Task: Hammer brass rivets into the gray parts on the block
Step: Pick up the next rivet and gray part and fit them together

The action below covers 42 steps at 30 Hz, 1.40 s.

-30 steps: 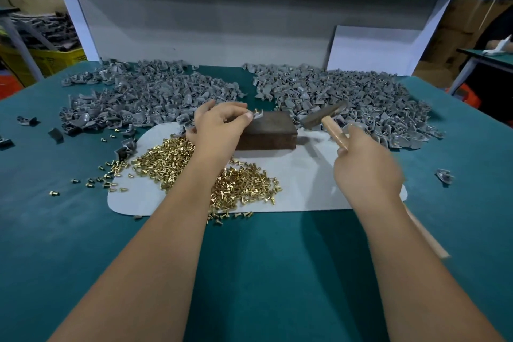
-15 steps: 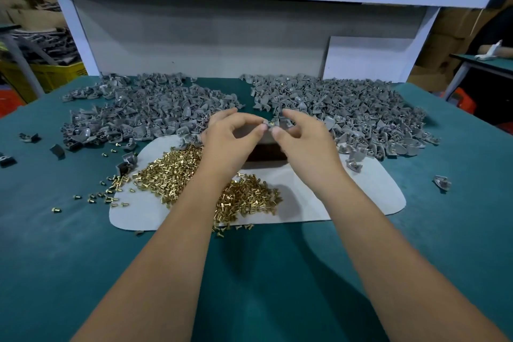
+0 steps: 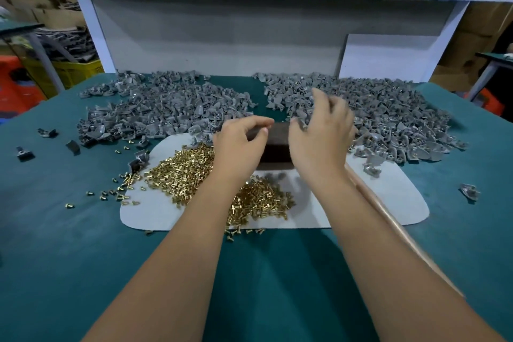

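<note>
A dark block (image 3: 277, 144) stands on a white mat (image 3: 388, 203). My left hand (image 3: 241, 144) hovers at the block's left end with its fingers curled and thumb against the fingertips; nothing shows between them. My right hand (image 3: 319, 136) is blurred over the block's right end, its upper fingers lifted toward the right pile of gray parts (image 3: 388, 114). A small gray part (image 3: 301, 122) sits by its thumb. The hammer's wooden handle (image 3: 402, 230) comes out from under this hand and runs along my forearm. Brass rivets (image 3: 183, 175) lie heaped on the mat.
A second pile of gray parts (image 3: 166, 111) covers the back left of the green table (image 3: 69, 258). Stray rivets and a few gray parts lie scattered left of the mat. A lone gray part (image 3: 469, 191) lies at the right. A white shelf frame (image 3: 94, 25) closes off the back.
Earlier my right hand held the hammer beside the block, then both hands pinched a gray part over it. Now the hands have separated, and the right hand has swung toward the right pile.
</note>
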{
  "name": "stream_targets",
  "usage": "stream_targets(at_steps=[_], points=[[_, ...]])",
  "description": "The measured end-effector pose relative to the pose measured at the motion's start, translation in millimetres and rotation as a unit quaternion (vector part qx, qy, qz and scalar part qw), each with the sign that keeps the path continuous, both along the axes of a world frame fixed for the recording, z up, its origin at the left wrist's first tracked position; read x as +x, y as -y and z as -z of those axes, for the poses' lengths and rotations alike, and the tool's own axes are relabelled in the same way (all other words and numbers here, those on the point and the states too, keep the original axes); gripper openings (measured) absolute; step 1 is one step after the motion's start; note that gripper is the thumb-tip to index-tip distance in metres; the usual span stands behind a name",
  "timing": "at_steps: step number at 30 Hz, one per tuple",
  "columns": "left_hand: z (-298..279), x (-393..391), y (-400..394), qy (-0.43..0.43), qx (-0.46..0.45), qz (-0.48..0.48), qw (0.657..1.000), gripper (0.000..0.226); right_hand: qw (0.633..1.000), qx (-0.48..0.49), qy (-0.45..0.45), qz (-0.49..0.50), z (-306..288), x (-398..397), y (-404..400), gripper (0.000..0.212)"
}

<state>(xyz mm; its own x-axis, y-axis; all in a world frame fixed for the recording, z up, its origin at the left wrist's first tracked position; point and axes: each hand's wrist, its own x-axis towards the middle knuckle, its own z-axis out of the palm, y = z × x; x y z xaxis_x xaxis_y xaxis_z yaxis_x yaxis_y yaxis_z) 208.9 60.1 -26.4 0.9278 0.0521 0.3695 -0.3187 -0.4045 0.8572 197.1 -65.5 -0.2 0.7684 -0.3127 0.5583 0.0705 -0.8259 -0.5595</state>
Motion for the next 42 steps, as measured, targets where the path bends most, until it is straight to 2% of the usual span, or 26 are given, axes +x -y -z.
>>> stream_targets(at_steps=[2, 4, 6, 8, 9, 11, 13, 14, 16, 18, 23, 26, 31, 34, 38, 42], points=[[0.6, 1.3, -1.0, 0.000, 0.000, -0.013, 1.000, 0.031, 0.997, -0.038, 0.039, -0.063, 8.4, -9.0, -13.3, 0.042], [-2.0, 2.0, -5.7, 0.024, 0.016, -0.061, 0.998, 0.037, 0.990, -0.035, 0.024, -0.138, 11.5, -13.5, -19.7, 0.028], [-5.0, 3.7, -17.7, 0.041, -0.012, -0.115, 0.992, 0.045, 0.975, 0.033, -0.044, -0.216, 11.3, -16.1, -23.0, 0.017], [-8.0, 4.6, -36.5, 0.023, -0.045, -0.172, 0.984, 0.054, 0.948, 0.129, -0.114, -0.267, 10.9, -17.1, -24.7, 0.020], [-7.9, 5.7, -46.2, 0.004, -0.035, -0.202, 0.979, 0.057, 0.941, 0.148, -0.133, -0.273, 11.4, -17.5, -24.8, 0.022], [-5.6, 7.5, -62.1, -0.061, 0.074, -0.253, 0.963, 0.059, 0.944, 0.130, -0.143, -0.268, 12.6, -18.5, -23.0, 0.025], [-1.7, 7.8, -69.7, -0.141, 0.203, -0.264, 0.932, 0.050, 0.948, 0.112, -0.144, -0.262, 13.3, -19.1, -20.0, 0.025], [0.4, 7.4, -70.5, -0.169, 0.236, -0.255, 0.923, 0.046, 0.947, 0.101, -0.146, -0.266, 14.2, -19.3, -18.5, 0.025], [2.8, 6.3, -69.6, -0.184, 0.246, -0.239, 0.921, 0.043, 0.944, 0.055, -0.166, -0.280, 16.7, -20.1, -17.5, 0.020], [3.2, 7.0, -69.3, -0.173, 0.231, -0.240, 0.927, 0.043, 0.934, 0.020, -0.199, -0.297, 18.4, -21.0, -19.0, 0.010], [6.0, 10.4, -72.0, -0.146, 0.192, -0.249, 0.938, 0.046, 0.906, -0.114, -0.237, -0.331, 22.6, -25.2, -28.2, 0.053], [8.8, 11.7, -73.1, -0.113, 0.169, -0.257, 0.945, 0.044, 0.888, -0.149, -0.249, -0.357, 23.1, -28.5, -32.5, 0.050], [9.7, 11.5, -71.3, -0.043, 0.096, -0.242, 0.964, 0.037, 0.891, -0.083, -0.229, -0.383, 22.6, -30.1, -36.2, 0.004], [6.6, 11.9, -64.8, -0.015, 0.013, -0.190, 0.982, 0.037, 0.892, -0.069, -0.223, -0.386, 25.5, -29.5, -38.2, 0.017], [-1.2, 11.9, -53.1, 0.007, -0.078, -0.125, 0.989, 0.038, 0.898, -0.006, -0.202, -0.390, 26.3, -29.7, -36.5, 0.013], [-8.0, 8.6, -38.7, 0.008, -0.101, -0.073, 0.992, 0.037, 0.923, 0.075, -0.132, -0.353, 23.1, -27.2, -30.5, 0.014]])
